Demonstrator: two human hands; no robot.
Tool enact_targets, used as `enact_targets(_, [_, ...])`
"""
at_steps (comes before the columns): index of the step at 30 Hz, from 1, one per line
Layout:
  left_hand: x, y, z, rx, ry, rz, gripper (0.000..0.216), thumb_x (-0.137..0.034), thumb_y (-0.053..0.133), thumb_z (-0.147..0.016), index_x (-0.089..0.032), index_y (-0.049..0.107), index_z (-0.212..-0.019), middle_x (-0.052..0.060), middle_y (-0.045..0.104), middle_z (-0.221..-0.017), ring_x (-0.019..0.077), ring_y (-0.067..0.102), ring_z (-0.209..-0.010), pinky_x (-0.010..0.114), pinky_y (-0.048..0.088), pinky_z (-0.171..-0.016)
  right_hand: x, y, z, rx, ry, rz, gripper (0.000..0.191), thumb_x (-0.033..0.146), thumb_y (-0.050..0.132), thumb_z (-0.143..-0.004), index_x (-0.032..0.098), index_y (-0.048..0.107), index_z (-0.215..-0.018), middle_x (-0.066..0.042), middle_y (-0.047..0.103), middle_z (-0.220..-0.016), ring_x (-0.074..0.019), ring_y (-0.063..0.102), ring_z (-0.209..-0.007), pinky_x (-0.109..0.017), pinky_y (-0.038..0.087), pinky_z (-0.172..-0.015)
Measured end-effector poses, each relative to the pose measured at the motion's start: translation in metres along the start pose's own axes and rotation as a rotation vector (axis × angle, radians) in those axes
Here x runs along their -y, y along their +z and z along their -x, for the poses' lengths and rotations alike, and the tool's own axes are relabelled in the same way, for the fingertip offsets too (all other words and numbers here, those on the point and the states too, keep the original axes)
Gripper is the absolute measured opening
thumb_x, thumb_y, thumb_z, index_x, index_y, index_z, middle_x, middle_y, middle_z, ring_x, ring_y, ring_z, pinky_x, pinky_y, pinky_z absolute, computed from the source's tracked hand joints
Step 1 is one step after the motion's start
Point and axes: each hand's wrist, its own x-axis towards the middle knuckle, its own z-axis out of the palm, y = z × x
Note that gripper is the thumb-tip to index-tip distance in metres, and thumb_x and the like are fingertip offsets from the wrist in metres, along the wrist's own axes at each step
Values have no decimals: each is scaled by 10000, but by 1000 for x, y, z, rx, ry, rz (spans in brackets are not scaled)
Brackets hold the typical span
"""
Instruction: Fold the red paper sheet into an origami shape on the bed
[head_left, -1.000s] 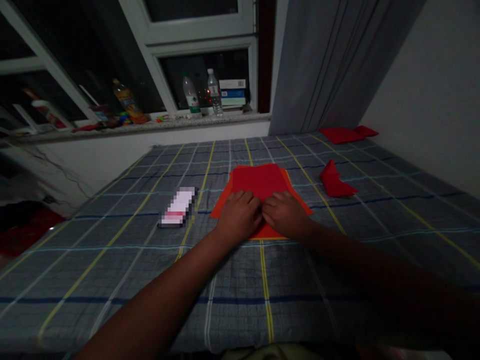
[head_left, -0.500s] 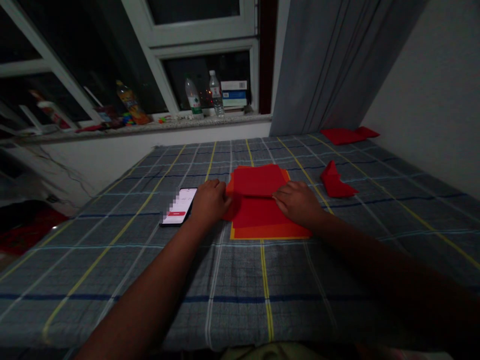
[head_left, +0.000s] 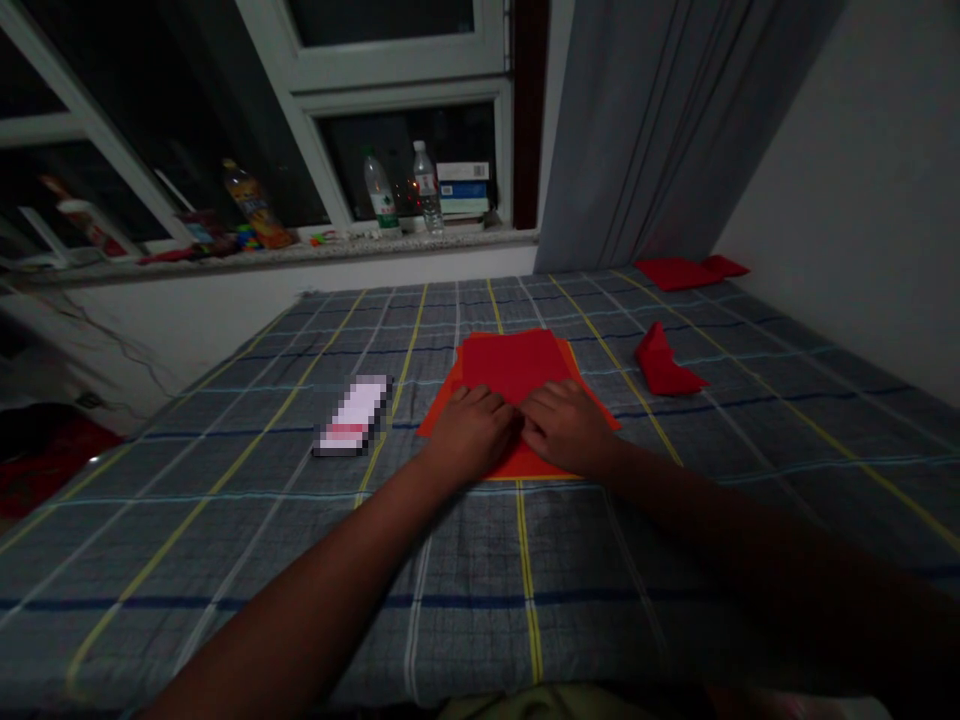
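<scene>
well beyond the paper stack (head_left: 536,466) and to its left, a bottle of orange drink (head_left: 259,210) stands on the window sill (head_left: 289,257). a phone (head_left: 352,415) lies left of the paper stack, apart from it, its screen blurred out. two clear bottles (head_left: 381,198) and some piled boxes (head_left: 463,190) stand beyond the paper stack, slightly left. the left hand (head_left: 474,430) rests on the left half of the paper stack, fingers bent; i cannot tell whether it pinches any paper. under both hands, the red sheet (head_left: 514,358) lies on top of the paper stack, orange edges showing around it. the right hand (head_left: 566,425) rests on the right half, fingers also curled, close beside the left hand; its grip is hidden too. right of the paper stack, a folded red piece (head_left: 666,368) sits on the checked cloth (head_left: 480,580).
</scene>
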Motion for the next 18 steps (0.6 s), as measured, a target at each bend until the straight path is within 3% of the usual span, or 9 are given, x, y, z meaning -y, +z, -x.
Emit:
enact_targets(11, [-1,2,2,-94,47,23,181,-301,551,-948,-158,656,-911,62,651,-853,231,540,-857,370,394,-753,-4,2,0,-110,-37,52,103,197,532,-850,193,606,-778,-51,667,-786,-218,517,-806,-380,297,-776])
enact_targets(18, [2,1,0,-87,96,17,135,-295,599,-921,-179,663,-948,48,651,-866,230,538,-869,370,383,-744,-6,3,-1,-134,-12,71,120,212,539,-846,200,600,-744,-42,675,-763,-215,518,-794,-390,278,-781])
